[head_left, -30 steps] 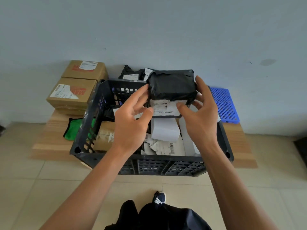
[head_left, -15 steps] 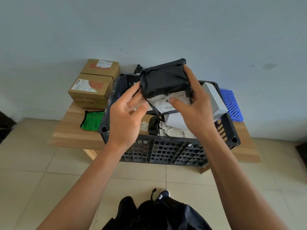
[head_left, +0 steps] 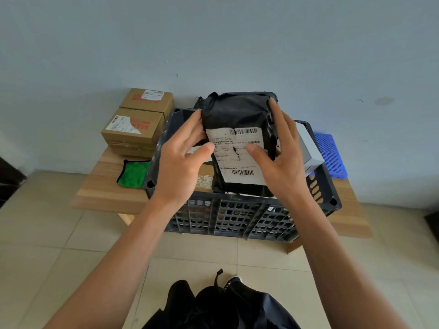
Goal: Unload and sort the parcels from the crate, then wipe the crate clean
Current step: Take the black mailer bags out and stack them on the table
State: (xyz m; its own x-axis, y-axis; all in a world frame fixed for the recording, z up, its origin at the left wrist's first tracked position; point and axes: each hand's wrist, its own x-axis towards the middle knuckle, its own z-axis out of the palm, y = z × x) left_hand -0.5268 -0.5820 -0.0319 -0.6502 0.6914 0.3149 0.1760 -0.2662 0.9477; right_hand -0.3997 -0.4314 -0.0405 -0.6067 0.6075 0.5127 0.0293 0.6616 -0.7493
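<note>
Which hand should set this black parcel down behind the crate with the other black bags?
Probably the right hand: its fingers wrap the black parcel's far edge, while the left hand only pinches the near corner.

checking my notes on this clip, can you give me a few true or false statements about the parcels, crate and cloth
1. Both hands hold the black parcel above the crate. True.
2. The green cloth lies inside the crate. False: it lies on the wooden table, left of the crate.
3. Two brown boxes sit left of the crate. True.
4. The parcel's label faces away from the camera. False: it faces the camera, barcodes showing.
5. The crate is empty. False: a white box remains.
</note>
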